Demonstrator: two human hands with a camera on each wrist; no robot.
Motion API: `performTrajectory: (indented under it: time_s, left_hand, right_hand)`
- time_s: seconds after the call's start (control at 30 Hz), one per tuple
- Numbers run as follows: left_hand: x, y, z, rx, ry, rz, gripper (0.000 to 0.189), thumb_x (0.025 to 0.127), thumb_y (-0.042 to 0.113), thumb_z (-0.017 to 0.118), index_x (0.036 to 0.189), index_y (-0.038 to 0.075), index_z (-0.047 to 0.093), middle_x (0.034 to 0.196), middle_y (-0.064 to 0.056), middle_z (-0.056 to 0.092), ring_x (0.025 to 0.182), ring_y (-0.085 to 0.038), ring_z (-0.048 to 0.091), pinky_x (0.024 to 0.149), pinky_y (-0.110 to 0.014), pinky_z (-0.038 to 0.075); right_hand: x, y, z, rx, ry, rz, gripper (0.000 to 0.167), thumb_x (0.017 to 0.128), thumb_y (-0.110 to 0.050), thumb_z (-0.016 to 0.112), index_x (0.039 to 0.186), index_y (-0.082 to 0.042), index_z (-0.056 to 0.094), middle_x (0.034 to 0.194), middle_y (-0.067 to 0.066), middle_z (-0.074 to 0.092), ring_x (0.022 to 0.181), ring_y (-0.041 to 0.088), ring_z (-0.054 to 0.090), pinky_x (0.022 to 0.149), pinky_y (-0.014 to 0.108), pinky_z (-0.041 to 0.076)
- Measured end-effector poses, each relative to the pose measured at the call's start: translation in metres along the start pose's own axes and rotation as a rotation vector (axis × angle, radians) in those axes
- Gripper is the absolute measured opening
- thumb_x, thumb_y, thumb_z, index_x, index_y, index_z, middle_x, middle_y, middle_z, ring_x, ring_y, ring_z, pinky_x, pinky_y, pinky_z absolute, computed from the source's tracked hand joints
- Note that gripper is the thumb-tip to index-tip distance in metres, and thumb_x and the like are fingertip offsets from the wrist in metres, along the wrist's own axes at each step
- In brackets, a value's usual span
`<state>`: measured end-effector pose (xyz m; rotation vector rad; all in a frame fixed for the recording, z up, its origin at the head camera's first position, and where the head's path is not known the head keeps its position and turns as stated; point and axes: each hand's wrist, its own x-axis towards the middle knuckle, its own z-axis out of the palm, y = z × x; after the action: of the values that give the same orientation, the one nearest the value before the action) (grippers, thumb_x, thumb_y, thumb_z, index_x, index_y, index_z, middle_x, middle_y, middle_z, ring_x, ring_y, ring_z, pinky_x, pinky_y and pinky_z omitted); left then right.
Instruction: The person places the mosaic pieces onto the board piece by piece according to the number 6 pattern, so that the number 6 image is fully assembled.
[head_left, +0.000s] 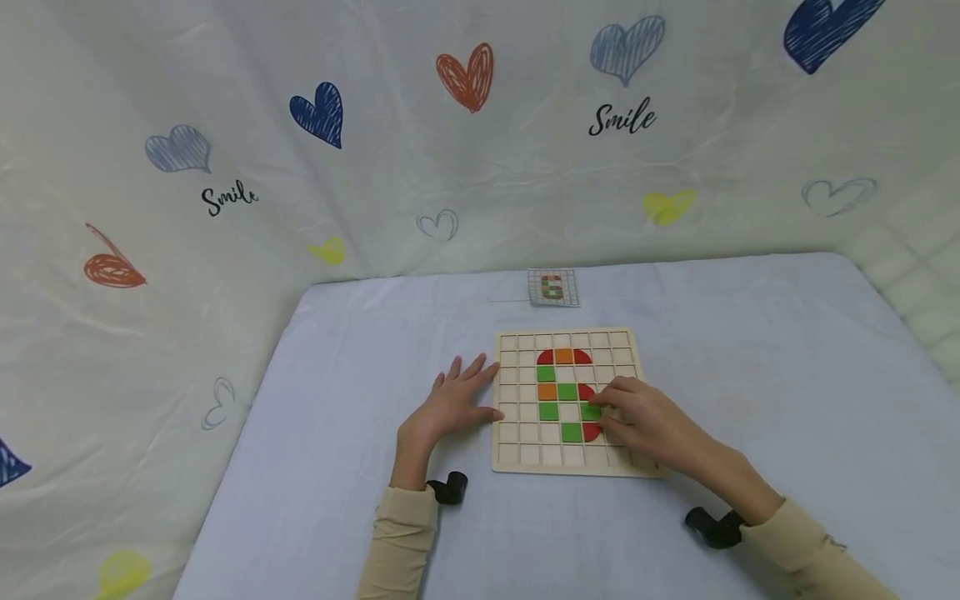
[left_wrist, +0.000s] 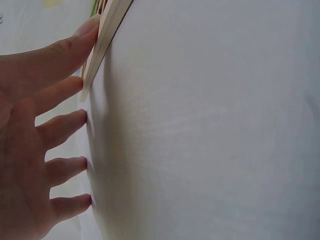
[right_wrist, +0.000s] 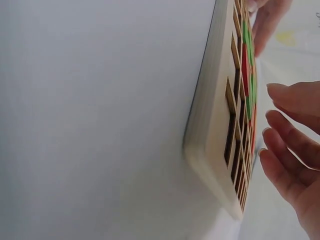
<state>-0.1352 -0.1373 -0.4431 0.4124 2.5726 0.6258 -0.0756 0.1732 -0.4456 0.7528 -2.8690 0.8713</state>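
Note:
A square wooden grid board (head_left: 517,463) lies flat on the table, with red, orange and green tiles set in its cells. At its left edge, my left hand (head_left: 448,405) is spread, thumb and forefinger against the rim (left_wrist: 102,52). My right hand (head_left: 652,421) hovers over the board's right half, its fingertips beside a green tile (head_left: 590,411). Near those fingertips are a red quarter-round tile (head_left: 586,392) and another red tile (head_left: 592,432). In the right wrist view the right fingers (right_wrist: 285,135) are slightly bent and apart from the thumb, with nothing visible between them.
Behind the board lies a small pattern card (head_left: 553,288) showing a similar coloured figure on a grid. A white cloth (head_left: 787,375) covers the table. A curtain printed with hearts (head_left: 465,77) hangs behind. Black wrist devices (head_left: 716,528) sit at both cuffs.

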Motion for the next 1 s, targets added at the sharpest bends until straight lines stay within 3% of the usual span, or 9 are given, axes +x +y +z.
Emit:
performTrajectory:
  time_s: [0.33, 0.47, 0.83, 1.0]
  left_hand:
    - [-0.001, 0.0, 0.0, -0.004, 0.002, 0.008, 0.081, 0.094, 0.039, 0.074, 0.163, 0.027, 0.033, 0.172, 0.001, 0.02, 0.161, -0.035, 0.0, 0.128, -0.059, 0.005]
    - [-0.001, 0.0, -0.001, 0.003, 0.002, 0.005, 0.081, 0.094, 0.04, 0.074, 0.163, 0.026, 0.033, 0.172, 0.001, 0.019, 0.161, -0.035, 0.0, 0.129, -0.059, 0.005]
    - [-0.002, 0.0, -0.001, 0.002, 0.007, 0.019, 0.081, 0.094, 0.039, 0.075, 0.162, 0.023, 0.034, 0.172, -0.002, 0.021, 0.16, -0.038, 0.002, 0.128, -0.062, 0.007]
    - [-0.001, -0.001, 0.0, 0.003, 0.003, 0.017, 0.081, 0.094, 0.04, 0.074, 0.163, 0.025, 0.033, 0.172, 0.0, 0.02, 0.161, -0.036, 0.001, 0.128, -0.06, 0.005]
  right_hand:
    - [-0.03, 0.015, -0.016, -0.052, 0.083, -0.022, 0.031, 0.076, -0.002, 0.087, 0.104, -0.01, 0.077, 0.104, 0.0, 0.071, 0.093, 0.019, 0.067, 0.077, 0.037, 0.062]
    - [-0.043, 0.022, -0.021, -0.06, 0.108, -0.013, 0.034, 0.072, -0.001, 0.089, 0.102, -0.011, 0.077, 0.101, -0.003, 0.071, 0.088, 0.016, 0.066, 0.073, 0.032, 0.061]
    - [-0.077, 0.041, -0.027, -0.091, 0.155, -0.001, 0.037, 0.064, 0.002, 0.092, 0.093, -0.014, 0.076, 0.093, -0.008, 0.068, 0.079, 0.008, 0.063, 0.065, 0.025, 0.057]
    - [-0.087, 0.047, -0.028, -0.119, 0.13, 0.04, 0.035, 0.065, -0.005, 0.094, 0.093, -0.016, 0.076, 0.091, -0.013, 0.066, 0.08, 0.004, 0.06, 0.067, 0.025, 0.056]
